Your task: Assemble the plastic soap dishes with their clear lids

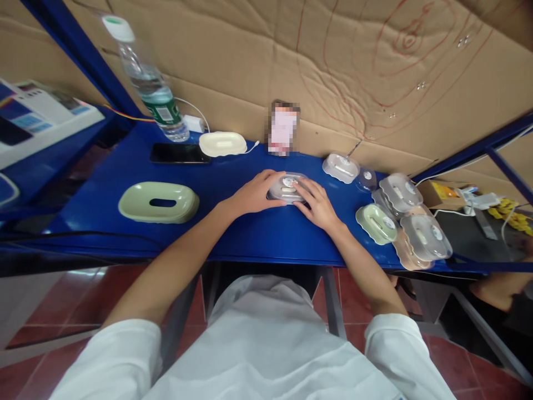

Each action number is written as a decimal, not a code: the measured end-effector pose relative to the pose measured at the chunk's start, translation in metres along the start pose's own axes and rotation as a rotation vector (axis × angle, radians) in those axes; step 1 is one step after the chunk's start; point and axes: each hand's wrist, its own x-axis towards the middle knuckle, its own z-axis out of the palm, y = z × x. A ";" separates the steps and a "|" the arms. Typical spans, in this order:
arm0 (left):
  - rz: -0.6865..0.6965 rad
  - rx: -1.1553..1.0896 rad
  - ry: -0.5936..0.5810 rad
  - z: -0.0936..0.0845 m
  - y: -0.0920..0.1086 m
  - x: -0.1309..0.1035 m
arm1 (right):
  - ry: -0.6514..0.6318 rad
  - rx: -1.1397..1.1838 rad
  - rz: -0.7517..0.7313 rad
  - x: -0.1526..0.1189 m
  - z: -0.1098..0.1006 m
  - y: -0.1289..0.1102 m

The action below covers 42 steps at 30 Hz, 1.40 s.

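Observation:
Between my hands, on the blue table (266, 239), is a small clear-lidded oval box (287, 193) with a round label on top. My left hand (260, 194) curves round its left side, thumb along the near edge. Fingers of my right hand (318, 205) rest on the lid and its right side. A green oval piece with a slot (183, 204) lies to the left. Several similar lidded boxes sit at the right, among them a green one (377, 224) and a clear one (425, 237).
A water bottle (162, 108), a black phone (180, 153) and a cream oval dish (222, 144) stand at the back left. A lit phone (283, 129) leans on the cardboard wall (233, 66). At the far right are a cardboard box (445, 195) and another person's arm (499, 289).

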 end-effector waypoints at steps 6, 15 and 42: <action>0.015 -0.009 0.004 -0.002 0.000 0.002 | -0.022 0.024 0.012 0.001 -0.001 0.002; 0.011 0.013 -0.004 -0.001 -0.002 0.002 | -0.008 -0.003 -0.008 0.001 -0.003 0.000; -0.447 0.519 0.366 -0.018 -0.027 0.006 | 0.062 -0.395 0.992 -0.031 -0.013 0.110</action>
